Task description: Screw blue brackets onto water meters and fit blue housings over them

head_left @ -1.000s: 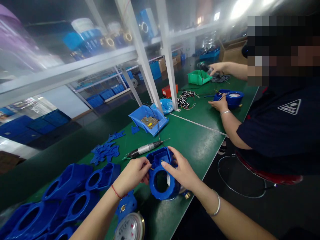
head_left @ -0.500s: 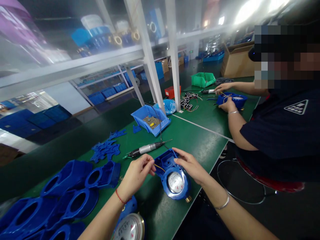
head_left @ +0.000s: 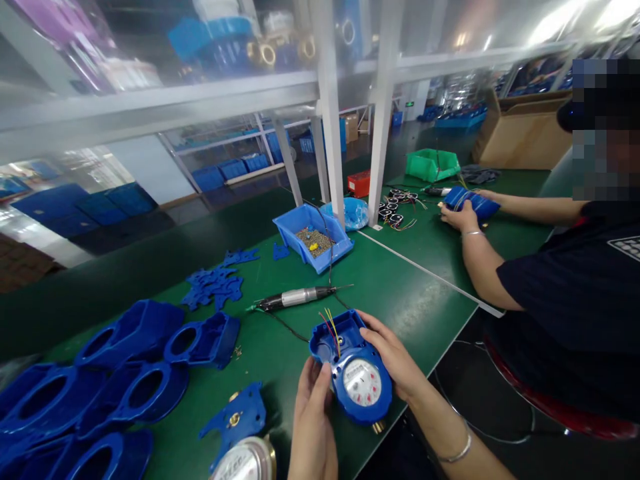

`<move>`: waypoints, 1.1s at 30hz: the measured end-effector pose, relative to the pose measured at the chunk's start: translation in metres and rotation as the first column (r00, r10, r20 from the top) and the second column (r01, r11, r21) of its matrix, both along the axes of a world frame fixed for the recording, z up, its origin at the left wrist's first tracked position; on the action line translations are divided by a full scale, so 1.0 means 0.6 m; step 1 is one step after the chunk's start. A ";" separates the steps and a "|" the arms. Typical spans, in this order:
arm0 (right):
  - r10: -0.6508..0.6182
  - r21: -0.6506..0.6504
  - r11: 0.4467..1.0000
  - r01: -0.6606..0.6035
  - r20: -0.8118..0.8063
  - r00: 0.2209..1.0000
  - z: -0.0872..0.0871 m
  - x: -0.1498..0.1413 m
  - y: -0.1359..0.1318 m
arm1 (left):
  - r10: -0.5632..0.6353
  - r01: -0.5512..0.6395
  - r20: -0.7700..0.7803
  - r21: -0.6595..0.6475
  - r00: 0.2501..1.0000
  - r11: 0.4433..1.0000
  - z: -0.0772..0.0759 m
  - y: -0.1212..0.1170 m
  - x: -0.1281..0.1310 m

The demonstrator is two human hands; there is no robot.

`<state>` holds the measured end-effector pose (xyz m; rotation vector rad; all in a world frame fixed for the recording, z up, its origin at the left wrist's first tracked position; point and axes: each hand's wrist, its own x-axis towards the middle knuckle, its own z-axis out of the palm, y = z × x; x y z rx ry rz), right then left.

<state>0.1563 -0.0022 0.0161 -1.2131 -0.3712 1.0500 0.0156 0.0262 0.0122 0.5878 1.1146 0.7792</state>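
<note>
A blue water meter (head_left: 356, 377) with a white dial and thin coloured wires sticking out of its open top lies on the green table (head_left: 400, 293) in front of me. My left hand (head_left: 314, 400) rests flat against its left side, fingers stretched. My right hand (head_left: 395, 357) grips its right side, fingers curled over the housing. An electric screwdriver (head_left: 295, 298) lies on the table just beyond the meter.
Several empty blue housings (head_left: 125, 373) are piled at the left, flat blue covers (head_left: 215, 287) behind them. A blue bin of screws (head_left: 313, 237) stands past the screwdriver. Another meter dial (head_left: 245, 460) sits at the bottom edge. A co-worker's hand (head_left: 460, 217) holds a blue meter at the right.
My left hand let go of the wires and dropped to the meter's left side. The meter slid nearer to me. The view shifted left, and the co-worker pulled a meter closer.
</note>
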 end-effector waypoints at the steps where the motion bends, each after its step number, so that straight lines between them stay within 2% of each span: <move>1: -0.009 -0.005 1.000 0.009 -0.011 1.000 0.001 -0.001 0.002 | 0.039 -0.038 0.024 -0.017 0.999 0.999 -0.004 -0.002 0.010; 6: -0.045 -0.031 0.999 0.043 -0.084 0.995 0.008 -0.009 0.010 | 0.136 -0.131 0.080 -0.060 0.987 0.990 -0.009 0.002 0.031; 11: -0.028 -0.037 0.999 0.022 -0.165 0.986 0.009 -0.015 0.011 | 0.130 -0.124 0.061 -0.090 0.990 0.988 -0.013 0.003 0.023; 18: -0.053 -0.007 0.999 0.053 -0.146 0.988 -0.004 -0.015 -0.001 | 0.079 -0.080 0.084 0.009 0.993 0.997 -0.037 -0.011 0.017; 21: -0.045 -0.007 0.999 0.044 -0.173 0.984 -0.002 -0.012 0.000 | 0.067 -0.064 0.068 -0.044 0.995 0.997 -0.025 -0.007 0.017; 25: -0.047 -0.013 0.999 0.046 -0.184 0.982 0.005 -0.010 0.007 | 0.057 -0.050 0.057 -0.118 0.997 0.992 0.008 0.000 0.020; 28: -0.080 -0.022 0.997 0.078 -0.158 0.984 0.004 -0.011 0.007 | 0.051 -0.043 0.056 -0.122 0.997 0.992 0.027 0.000 0.024; 33: -0.143 -0.041 0.989 0.139 -0.112 0.983 0.001 -0.014 -0.002 | 0.038 -0.035 0.026 -0.107 0.999 0.994 0.040 -0.002 0.035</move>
